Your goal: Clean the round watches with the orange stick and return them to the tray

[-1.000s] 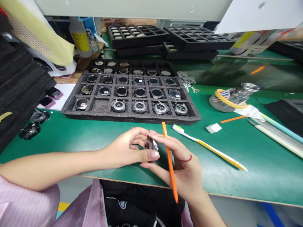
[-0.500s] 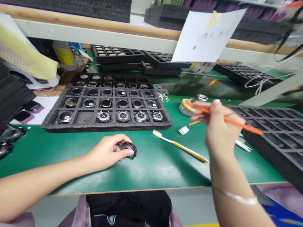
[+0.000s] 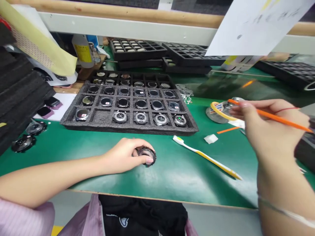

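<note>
My left hand [image 3: 128, 155] rests on the green bench, its thumb and fingers closed around a strapless round watch case [image 3: 148, 151]. Part of the case is covered by the fingers. On the right, my right hand [image 3: 273, 131] pinches a thin orange stick [image 3: 285, 121], whose front end is at the neck of a small glass bottle [image 3: 216, 114] with a yellow ring-shaped band. Whether the stick touches the bottle I cannot tell. Between the hands lie a white and yellow toothbrush [image 3: 209, 158] and a small white block [image 3: 211, 139].
A black foam tray [image 3: 103, 126] of round watch cases stands behind my left hand. More watch parts [image 3: 24, 143] lie at the left beside stacked foam [image 3: 22, 82]. A shelf beam [image 3: 128, 28] with a hanging paper sheet [image 3: 258, 29] crosses above. An orange strip [image 3: 227, 130] lies near the bottle.
The view has swung left, so the bench things appear farther right. My left hand still grips the watch case; my right hand stays by the bottle with the orange stick.
</note>
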`<state>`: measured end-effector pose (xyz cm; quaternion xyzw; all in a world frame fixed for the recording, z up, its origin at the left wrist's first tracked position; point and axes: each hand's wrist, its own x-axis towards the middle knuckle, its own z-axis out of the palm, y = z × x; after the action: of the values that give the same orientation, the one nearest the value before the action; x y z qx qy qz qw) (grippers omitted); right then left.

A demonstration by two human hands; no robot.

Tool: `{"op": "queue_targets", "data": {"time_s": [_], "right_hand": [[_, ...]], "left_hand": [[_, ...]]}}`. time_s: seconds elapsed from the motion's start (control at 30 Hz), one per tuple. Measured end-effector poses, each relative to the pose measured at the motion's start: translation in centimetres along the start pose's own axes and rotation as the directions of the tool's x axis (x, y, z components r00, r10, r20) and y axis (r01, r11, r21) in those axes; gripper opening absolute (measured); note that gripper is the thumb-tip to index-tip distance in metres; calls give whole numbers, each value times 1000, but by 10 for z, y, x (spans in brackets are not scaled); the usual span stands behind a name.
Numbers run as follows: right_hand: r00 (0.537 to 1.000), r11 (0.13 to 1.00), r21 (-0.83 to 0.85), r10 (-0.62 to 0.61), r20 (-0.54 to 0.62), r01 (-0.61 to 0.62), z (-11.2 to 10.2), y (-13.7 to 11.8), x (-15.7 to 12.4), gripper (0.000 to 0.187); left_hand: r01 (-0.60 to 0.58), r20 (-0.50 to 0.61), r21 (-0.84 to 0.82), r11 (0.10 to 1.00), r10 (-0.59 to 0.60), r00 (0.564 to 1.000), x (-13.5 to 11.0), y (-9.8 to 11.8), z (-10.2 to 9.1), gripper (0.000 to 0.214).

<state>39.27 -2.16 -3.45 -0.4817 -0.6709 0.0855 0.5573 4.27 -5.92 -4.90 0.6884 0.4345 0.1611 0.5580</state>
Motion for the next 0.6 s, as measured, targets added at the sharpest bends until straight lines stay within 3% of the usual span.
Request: {"op": "queue_targets", "data": {"time_s": [0.03,0.07,0.13,0.23,0.6], "right_hand": [[998,999,-31,18,-61,-20,12,-20,-11,6],[998,997,-45,55,-8,-55,24,-40,-23,7],[983,997,0,70,171,-71,46,-76,-44,10],[898,995,103,-45,438,0,65,-105,-62,7],[674,990,117,-32,738,-82,75,-108,-39,15]], "left_hand": [[0,2,4,1000,0,1000,0,0,0,32],[-5,5,5,1000,5,1000,1,0,1,31],[-21,9,-2,1000,21,1000,1,-1,1,31],[-51,10,5,999,51,999,2,-3,3,33],[-114,-15,49,992,115,993,5,-2,7,27]]}}
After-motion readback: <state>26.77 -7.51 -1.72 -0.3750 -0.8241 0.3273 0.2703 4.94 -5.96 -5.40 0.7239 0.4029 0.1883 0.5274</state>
